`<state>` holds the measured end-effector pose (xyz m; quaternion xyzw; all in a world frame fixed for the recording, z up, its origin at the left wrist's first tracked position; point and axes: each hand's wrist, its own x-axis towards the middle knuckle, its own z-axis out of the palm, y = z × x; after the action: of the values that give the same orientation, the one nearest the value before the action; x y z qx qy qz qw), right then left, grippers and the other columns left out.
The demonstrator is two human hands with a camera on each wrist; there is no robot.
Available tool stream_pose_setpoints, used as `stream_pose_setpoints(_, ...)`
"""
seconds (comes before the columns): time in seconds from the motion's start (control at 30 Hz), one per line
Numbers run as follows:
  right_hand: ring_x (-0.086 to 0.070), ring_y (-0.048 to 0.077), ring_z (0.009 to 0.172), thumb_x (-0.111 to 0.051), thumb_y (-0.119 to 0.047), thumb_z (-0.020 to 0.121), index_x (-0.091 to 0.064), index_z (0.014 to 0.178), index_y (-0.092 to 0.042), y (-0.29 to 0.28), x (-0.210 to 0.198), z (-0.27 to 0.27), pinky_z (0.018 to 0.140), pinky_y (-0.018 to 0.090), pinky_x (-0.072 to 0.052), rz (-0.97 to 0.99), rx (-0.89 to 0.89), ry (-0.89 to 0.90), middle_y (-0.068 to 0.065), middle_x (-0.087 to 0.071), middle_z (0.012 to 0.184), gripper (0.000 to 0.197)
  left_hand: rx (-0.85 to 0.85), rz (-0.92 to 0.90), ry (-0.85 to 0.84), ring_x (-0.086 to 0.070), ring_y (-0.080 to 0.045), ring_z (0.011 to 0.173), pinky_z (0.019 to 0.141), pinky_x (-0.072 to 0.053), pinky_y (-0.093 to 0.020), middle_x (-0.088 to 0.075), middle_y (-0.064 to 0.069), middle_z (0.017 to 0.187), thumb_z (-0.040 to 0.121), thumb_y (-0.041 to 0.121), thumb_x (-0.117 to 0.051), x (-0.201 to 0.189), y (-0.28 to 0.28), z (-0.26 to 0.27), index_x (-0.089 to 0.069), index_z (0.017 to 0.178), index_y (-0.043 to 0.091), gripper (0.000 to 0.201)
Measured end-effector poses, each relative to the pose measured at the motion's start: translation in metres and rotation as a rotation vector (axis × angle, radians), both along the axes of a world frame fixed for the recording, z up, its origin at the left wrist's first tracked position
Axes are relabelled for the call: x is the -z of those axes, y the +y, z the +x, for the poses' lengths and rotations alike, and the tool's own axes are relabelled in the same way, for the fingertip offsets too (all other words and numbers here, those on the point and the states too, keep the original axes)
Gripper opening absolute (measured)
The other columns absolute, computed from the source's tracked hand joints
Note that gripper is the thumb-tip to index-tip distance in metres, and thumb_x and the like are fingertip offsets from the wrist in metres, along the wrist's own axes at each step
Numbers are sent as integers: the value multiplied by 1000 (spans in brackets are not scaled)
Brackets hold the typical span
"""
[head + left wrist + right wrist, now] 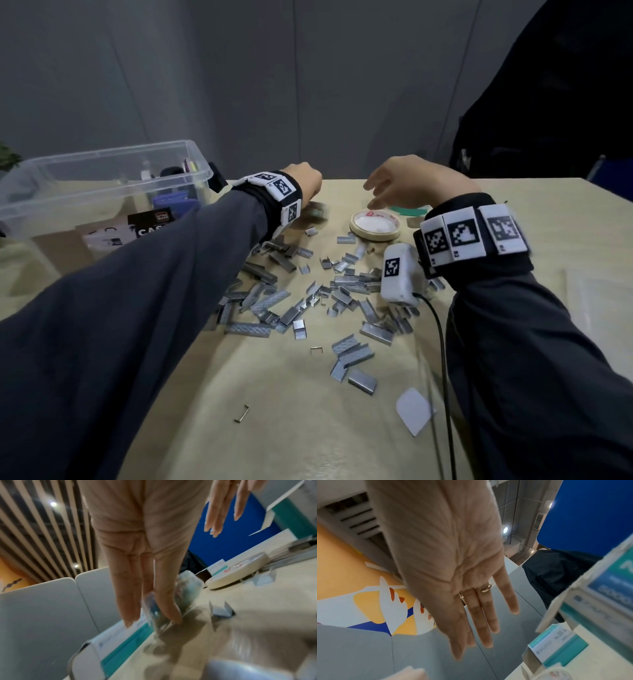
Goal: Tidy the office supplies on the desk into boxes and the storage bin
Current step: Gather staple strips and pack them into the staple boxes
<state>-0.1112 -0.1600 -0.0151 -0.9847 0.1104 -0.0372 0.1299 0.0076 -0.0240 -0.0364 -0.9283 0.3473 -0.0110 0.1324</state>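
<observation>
My left hand [308, 192] reaches down at the desk's far side, and its thumb and fingers [175, 615] pinch a small clear box [187, 592] of mixed coloured bits that stands on the desk; the same box [317, 212] shows blurred under the hand. My right hand [376, 195] hovers open, fingers straight [488, 635], above a roll of tape [375, 224] and holds nothing. Several strips of loose staples [274, 301] lie scattered across the desk nearer me. A clear storage bin [102, 161] with a few supplies inside stands at the far left.
A teal-and-white staple box [120, 639] lies at the desk's far edge by the clear box. Another staple box [556, 649] and a larger open carton [607, 601] sit right of my right hand. A white paper scrap [412, 409] and a black cable [442, 342] lie near me.
</observation>
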Motion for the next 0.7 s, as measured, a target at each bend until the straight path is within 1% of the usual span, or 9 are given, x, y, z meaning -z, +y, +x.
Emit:
stream_pose_setpoints(0.1,-58,23,114,-70,-25,89,-64,127,-18,-2,-5,-4,97,34,-45,10,-6,-16,3,-63,127,39,8,83,21,-64,-37,97,72,-48,-34,-65,-20,109,85,3,-68,4,-3,-2,-65,105,-4,22)
stream_pose_setpoints(0.2,-59,21,111,-70,-23,90,-64,127,-16,-4,-10,-9,91,29,-43,35,-7,-56,3,-65,124,38,-4,64,-14,-65,-34,95,66,-45,-32,-64,-17,108,86,13,-70,12,-5,-5,-63,106,-2,25)
stream_pose_setpoints(0.3,-61,21,108,-71,-24,89,-66,125,-17,-8,-15,-12,95,32,-46,55,4,-75,3,-67,122,37,-1,39,-91,-63,-33,96,67,-44,-34,-62,-14,111,91,24,-64,17,-10,-8,-60,108,4,26)
stream_pose_setpoints(0.4,-61,22,110,-71,-24,88,-68,122,-18,-19,-19,-16,99,37,-48,79,35,-109,3,-67,121,35,128,-7,-132,-61,-30,104,76,-47,-36,-61,-9,116,88,25,-65,16,-19,-14,-61,109,12,25)
stream_pose_setpoints(0.47,-62,22,107,-72,-23,87,-68,120,-18,-27,-20,-18,96,38,-50,86,56,-126,3,-67,119,34,259,-95,13,-58,-26,109,86,-49,-36,-61,-6,119,82,29,-74,15,-27,-17,-64,115,16,37)
stream_pose_setpoints(0.5,-63,22,104,-72,-22,87,-68,120,-17,-30,-20,-19,91,37,-52,89,66,-124,4,-68,118,33,300,-113,113,-58,-25,108,86,-49,-34,-62,-5,117,78,30,-78,14,-29,-19,-67,113,17,39)
stream_pose_setpoints(0.53,-65,21,100,-72,-22,87,-68,120,-17,-33,-19,-20,85,36,-53,93,76,-116,4,-68,116,33,323,-100,185,-58,-24,106,84,-48,-32,-63,-5,114,76,31,-81,14,-33,-23,-68,109,16,39)
stream_pose_setpoints(0.6,-67,18,93,-71,-21,88,-68,120,-15,-36,-17,-22,75,32,-53,104,86,-96,5,-70,110,33,354,-51,220,-58,-24,102,77,-43,-28,-63,-6,107,75,30,-81,17,-39,-24,-70,101,14,32)
stream_pose_setpoints(0.7,-69,16,90,-70,-21,89,-68,120,-13,-37,-16,-23,71,30,-53,116,91,-88,5,-70,105,32,407,-50,213,-56,-22,92,69,-39,-25,-60,-4,95,77,23,-80,19,-42,-21,-68,88,12,19)
